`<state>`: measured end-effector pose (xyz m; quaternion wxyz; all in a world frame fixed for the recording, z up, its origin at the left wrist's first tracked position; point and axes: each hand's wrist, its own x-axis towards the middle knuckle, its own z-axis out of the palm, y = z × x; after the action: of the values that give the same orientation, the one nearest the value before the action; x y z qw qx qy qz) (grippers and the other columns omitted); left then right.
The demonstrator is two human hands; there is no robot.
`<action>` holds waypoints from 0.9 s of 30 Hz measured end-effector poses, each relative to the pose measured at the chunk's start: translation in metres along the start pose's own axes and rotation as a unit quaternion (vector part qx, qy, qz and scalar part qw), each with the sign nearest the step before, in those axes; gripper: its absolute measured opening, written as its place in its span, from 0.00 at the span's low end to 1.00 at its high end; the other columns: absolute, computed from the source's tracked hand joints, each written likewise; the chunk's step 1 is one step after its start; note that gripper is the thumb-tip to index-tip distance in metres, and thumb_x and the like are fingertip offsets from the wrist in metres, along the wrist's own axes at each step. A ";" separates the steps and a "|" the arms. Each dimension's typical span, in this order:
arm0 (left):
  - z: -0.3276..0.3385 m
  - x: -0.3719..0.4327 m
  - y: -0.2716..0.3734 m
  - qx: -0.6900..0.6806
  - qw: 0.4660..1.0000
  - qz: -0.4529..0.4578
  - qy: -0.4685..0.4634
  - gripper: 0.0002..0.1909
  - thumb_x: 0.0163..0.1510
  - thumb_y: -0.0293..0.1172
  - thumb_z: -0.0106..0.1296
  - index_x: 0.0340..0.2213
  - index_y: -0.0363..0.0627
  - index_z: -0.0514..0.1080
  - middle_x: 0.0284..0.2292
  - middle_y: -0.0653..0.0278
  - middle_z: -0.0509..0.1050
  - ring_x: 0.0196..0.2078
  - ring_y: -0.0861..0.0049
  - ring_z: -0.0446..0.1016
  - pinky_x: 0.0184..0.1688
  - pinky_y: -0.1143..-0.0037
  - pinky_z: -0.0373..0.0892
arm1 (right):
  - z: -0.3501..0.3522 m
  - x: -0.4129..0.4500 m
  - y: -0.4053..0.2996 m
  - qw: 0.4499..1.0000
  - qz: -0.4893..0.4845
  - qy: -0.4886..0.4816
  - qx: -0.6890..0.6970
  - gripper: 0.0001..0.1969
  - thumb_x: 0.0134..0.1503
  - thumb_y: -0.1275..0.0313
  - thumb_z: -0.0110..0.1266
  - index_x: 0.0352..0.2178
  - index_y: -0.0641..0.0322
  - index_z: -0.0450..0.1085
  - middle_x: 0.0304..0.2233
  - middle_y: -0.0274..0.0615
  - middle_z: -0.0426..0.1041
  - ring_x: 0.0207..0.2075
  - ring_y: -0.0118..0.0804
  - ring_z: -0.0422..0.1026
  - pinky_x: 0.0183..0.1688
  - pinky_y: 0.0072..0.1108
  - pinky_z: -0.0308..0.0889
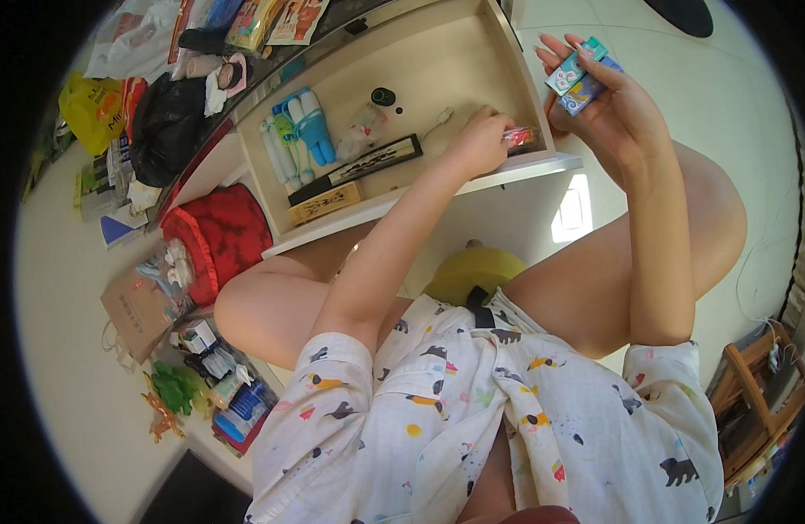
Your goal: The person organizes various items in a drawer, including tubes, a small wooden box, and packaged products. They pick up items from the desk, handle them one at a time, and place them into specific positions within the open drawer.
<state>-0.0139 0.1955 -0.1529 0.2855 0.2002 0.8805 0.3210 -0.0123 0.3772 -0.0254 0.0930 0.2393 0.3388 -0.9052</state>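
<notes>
My left hand (484,141) reaches into the front right corner of an open wooden drawer (455,59), its curled fingers on a small red packet (520,136). Beyond the drawer's right side, my right hand (592,98) is palm up, its fingers and thumb around two small patterned boxes, one teal (566,77) and one blue and purple (580,95). In the drawer lie a jump rope with blue cord (309,128), a black folding fan (376,161), a light wooden case (325,202), a clear plastic bag (363,134), a small dark round container (383,97) and a white cable (444,116).
Plastic bags, packets and cosmetics crowd the dark tabletop (209,141) at upper left. On the left stand a red fabric bag (226,236), a brown paper bag (137,314) and a box of bottles (242,416). My bent knees flank the drawer front. A wooden frame (749,386) stands lower right.
</notes>
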 end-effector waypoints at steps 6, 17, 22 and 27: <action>0.004 0.002 -0.008 0.061 0.997 0.036 0.017 0.13 0.46 0.27 0.47 0.36 0.44 0.72 0.40 0.55 0.68 0.47 0.60 0.63 0.49 0.71 0.61 | 0.005 -0.002 0.000 1.000 0.008 -0.011 0.000 0.16 0.57 0.77 0.37 0.47 0.72 0.52 0.47 0.55 0.63 0.48 0.43 0.65 0.50 0.26 0.63; -0.011 -0.001 0.006 0.046 0.988 -0.025 -0.147 0.15 0.48 0.31 0.43 0.38 0.41 0.69 0.32 0.51 0.72 0.34 0.58 0.70 0.39 0.70 0.66 | 0.003 -0.004 0.000 1.000 -0.001 -0.002 -0.012 0.16 0.56 0.78 0.39 0.46 0.74 0.53 0.45 0.56 0.65 0.47 0.44 0.67 0.50 0.25 0.64; -0.007 -0.002 -0.003 0.004 0.996 0.001 -0.085 0.17 0.50 0.35 0.42 0.39 0.38 0.67 0.36 0.50 0.71 0.38 0.59 0.70 0.40 0.71 0.65 | 0.005 -0.005 0.001 1.000 0.000 -0.005 -0.009 0.14 0.55 0.79 0.38 0.43 0.75 0.55 0.44 0.57 0.66 0.46 0.45 0.67 0.49 0.26 0.65; -0.013 0.002 0.006 0.001 0.990 -0.008 -0.138 0.18 0.53 0.37 0.40 0.41 0.37 0.66 0.38 0.49 0.71 0.40 0.59 0.69 0.43 0.71 0.64 | 0.003 -0.003 0.002 1.000 -0.005 -0.007 -0.007 0.13 0.55 0.79 0.38 0.43 0.76 0.55 0.43 0.58 0.66 0.45 0.46 0.68 0.49 0.26 0.65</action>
<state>-0.0227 0.1947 -0.1415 0.4065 0.2361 0.8346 0.2872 -0.0101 0.3744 -0.0231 0.0923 0.2309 0.3459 -0.9047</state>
